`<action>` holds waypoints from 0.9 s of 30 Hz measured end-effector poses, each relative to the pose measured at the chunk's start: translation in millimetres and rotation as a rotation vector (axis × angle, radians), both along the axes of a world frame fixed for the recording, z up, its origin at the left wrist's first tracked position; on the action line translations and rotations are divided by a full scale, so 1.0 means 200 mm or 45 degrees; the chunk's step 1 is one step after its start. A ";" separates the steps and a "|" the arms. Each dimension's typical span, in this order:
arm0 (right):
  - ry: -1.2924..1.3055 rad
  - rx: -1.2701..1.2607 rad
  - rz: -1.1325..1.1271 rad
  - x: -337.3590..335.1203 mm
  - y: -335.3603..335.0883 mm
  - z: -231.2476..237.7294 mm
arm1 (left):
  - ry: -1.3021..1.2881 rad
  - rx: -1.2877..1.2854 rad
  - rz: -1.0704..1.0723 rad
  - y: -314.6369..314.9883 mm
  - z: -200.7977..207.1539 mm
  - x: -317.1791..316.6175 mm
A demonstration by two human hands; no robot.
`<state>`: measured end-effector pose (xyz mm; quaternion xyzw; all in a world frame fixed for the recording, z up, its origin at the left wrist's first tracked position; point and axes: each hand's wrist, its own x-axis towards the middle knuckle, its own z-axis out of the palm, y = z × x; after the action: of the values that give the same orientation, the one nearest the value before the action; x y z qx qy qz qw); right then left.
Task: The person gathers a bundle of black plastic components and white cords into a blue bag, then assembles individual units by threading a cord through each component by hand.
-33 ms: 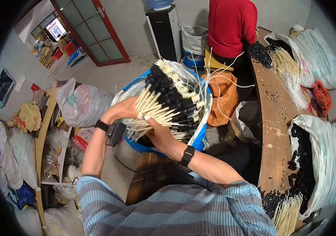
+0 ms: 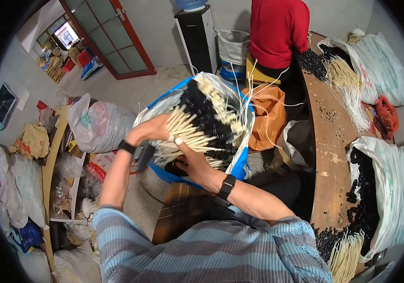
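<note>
Above a blue-and-white woven sack (image 2: pixel 164 175), both my hands hold a thick bundle of cream cords with black fittings (image 2: pixel 187 129). Black pieces band its middle, and pale tufted ends point to the far right. My left hand (image 2: pixel 153 128) wraps the near left side, its fingers partly hidden behind the cords. My right hand (image 2: pixel 196 165) grips from below right, with the thumb lying along the cords near the left thumb. More cream cords show in the sack below, and several long white strands (image 2: pixel 255 85) rise from its right side.
To the right runs a wooden bench (image 2: pixel 327 155) with scattered black pieces, cream cords (image 2: pixel 346 257) and open white sacks (image 2: pixel 395 188). A person in red (image 2: pixel 277 33) sits beyond an orange bag (image 2: pixel 265 115). Shelving with plastic bags (image 2: pixel 100 122) stands left; a water dispenser (image 2: pixel 195 40) is behind.
The bundle has shifted slightly to the right and turned a little, and my hands have moved slightly with it. Both hands keep their hold.
</note>
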<state>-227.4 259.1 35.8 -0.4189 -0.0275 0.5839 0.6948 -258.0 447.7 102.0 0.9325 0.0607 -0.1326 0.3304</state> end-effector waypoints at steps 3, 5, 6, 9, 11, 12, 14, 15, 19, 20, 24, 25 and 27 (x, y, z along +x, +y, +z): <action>-0.029 -0.131 0.271 0.01 -0.07 -0.10 | 0.081 0.426 0.068 0.05 -0.16 0.14; -0.077 -0.157 0.357 0.05 -0.13 -0.05 | 0.061 0.754 0.042 0.04 -0.18 0.22; -0.074 -0.156 0.362 0.07 -0.14 -0.05 | 0.066 0.754 0.045 0.06 -0.16 0.22; -0.149 -0.127 0.576 0.12 -0.19 -0.05 | -0.321 -0.136 0.082 0.00 0.00 0.28; -1.122 0.011 0.768 0.12 -0.18 -0.03 | -0.312 0.186 -0.060 -0.23 -0.06 0.35; -1.615 0.082 0.845 0.12 -0.19 -0.02 | -0.306 0.503 -0.184 -0.32 -0.09 0.37; -1.716 0.314 0.441 0.04 -0.24 -0.10 | -0.310 0.244 -0.039 -0.36 -0.17 0.49; -1.823 0.251 0.572 0.03 -0.26 -0.04 | -0.375 0.276 -0.040 -0.24 -0.24 0.52; -2.378 0.118 0.588 0.16 -0.48 0.12 | -0.225 0.487 -0.169 -0.34 -0.24 0.52; -2.684 0.135 0.497 0.15 -0.54 0.11 | -0.263 0.362 -0.131 -0.32 -0.24 0.51; -2.817 0.208 0.255 0.17 -0.58 0.09 | -0.442 0.332 -0.082 -0.22 -0.18 0.48; -2.850 0.122 0.202 0.15 -0.56 0.11 | -0.571 0.299 -0.049 -0.25 -0.14 0.48; -2.909 0.232 -0.399 0.15 -0.56 0.16 | -0.782 0.346 -0.027 -0.39 0.00 0.48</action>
<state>-198.1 147.8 67.8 -0.6498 -0.6294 -0.2320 0.3574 -162.4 370.2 101.6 0.9650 -0.0342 0.1604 0.2046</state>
